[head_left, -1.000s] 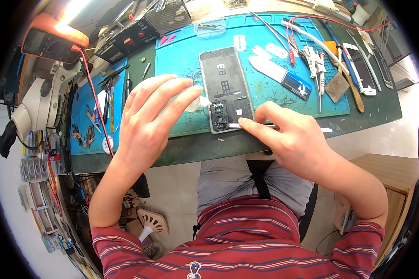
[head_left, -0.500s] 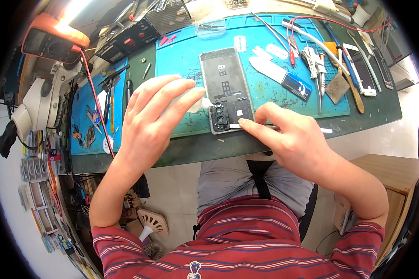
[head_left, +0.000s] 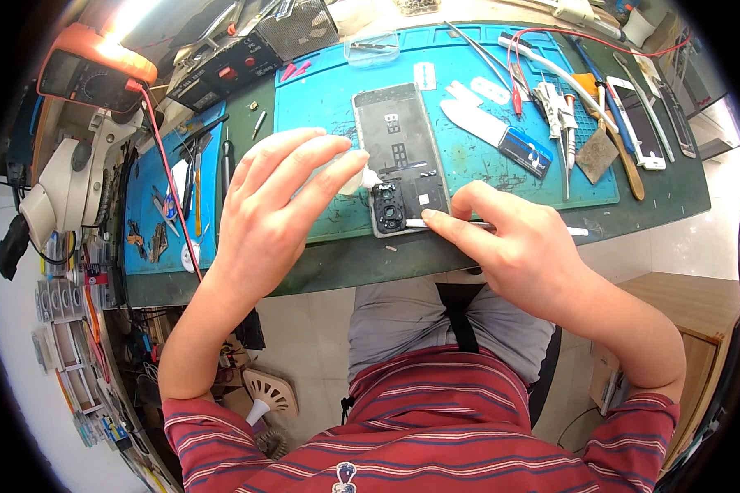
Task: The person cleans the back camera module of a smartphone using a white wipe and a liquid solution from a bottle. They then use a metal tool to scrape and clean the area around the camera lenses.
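Observation:
A dark phone housing (head_left: 403, 135) lies lengthwise on the mat, its camera frame (head_left: 389, 205) at the near left corner. My left hand (head_left: 275, 197) is curled around a small translucent bottle (head_left: 355, 181), mostly hidden by the fingers. The bottle's white nozzle points at the top of the camera frame, touching it or just above. In my right hand (head_left: 510, 234) is a thin metal tool (head_left: 417, 223), its flat tip at the housing's near edge beside the camera frame. The index finger presses close to that tip; its pale rear end shows past the hand.
A blue work mat (head_left: 321, 107) covers the bench. Right of the housing lie a blue-and-white blade-like scraper (head_left: 524, 152), screwdrivers, a brush (head_left: 625, 164) and another phone (head_left: 645, 123). An orange multimeter (head_left: 94, 74) stands at the far left, its red lead hanging near my left arm.
My left hand has shifted very slightly right with the bottle, bringing the nozzle nearer the camera frame. The right hand and the housing stay put.

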{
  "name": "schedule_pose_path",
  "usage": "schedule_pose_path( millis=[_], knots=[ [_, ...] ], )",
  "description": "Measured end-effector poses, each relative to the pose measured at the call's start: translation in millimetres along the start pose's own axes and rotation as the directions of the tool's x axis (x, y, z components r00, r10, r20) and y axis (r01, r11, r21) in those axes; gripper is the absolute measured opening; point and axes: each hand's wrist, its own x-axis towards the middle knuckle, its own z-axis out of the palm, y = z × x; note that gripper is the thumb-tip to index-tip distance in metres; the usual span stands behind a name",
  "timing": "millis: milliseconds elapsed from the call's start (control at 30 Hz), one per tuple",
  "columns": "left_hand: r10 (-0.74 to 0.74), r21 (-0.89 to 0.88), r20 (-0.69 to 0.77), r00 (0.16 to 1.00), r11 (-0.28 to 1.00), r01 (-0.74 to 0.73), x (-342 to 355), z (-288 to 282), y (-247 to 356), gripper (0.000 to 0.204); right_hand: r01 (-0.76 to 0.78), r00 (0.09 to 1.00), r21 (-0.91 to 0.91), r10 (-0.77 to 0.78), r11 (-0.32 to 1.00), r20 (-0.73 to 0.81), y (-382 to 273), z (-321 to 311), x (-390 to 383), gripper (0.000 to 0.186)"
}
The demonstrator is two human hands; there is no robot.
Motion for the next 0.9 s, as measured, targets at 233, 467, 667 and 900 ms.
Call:
schedule_pose_path(
  millis=[233,467,667,900],
  knots=[
    [-0.023,0.011,-0.021,1.0,1.0,0.023,-6,0,-4,0.044,0.0,1.0,0.001,0.0,1.0,-0.009,0,1,0,0.048],
    [-0.022,0.043,-0.021,1.0,0.999,0.023,-14,-2,-9,0.044,0.001,1.0,-0.012,-0.001,1.0,0.004,0,0,0,0.048],
    [-0.024,0.017,0.014,1.0,1.0,0.023,-12,-4,-5,0.044,0.003,1.0,-0.007,-0.003,1.0,-0.007,0,1,0,0.047],
    [-0.026,0.006,-0.002,1.0,1.0,0.026,-14,-5,-5,0.043,0.003,1.0,-0.007,-0.003,1.0,-0.007,0,0,0,0.047]
  ],
)
